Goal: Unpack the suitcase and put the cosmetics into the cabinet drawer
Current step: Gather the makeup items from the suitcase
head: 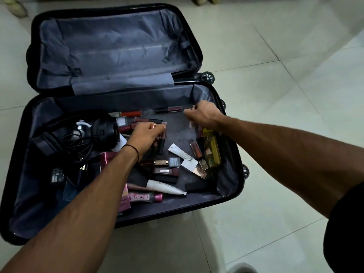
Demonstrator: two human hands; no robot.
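Head view: both forearms stretch forward into the near half of the open suitcase [118,46], where the cosmetics [165,187] lie scattered. The left hand [145,135], palm down, curls its fingers round a dark lip tube [161,145]. The right hand [203,115] hovers blurred near the far wall, and I cannot tell its grip.

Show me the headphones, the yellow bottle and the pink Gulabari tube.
headphones [105,133], head view, on the round black ear cup.
yellow bottle [212,152], head view, on the middle of its body.
pink Gulabari tube [140,197], head view, on the printed label.
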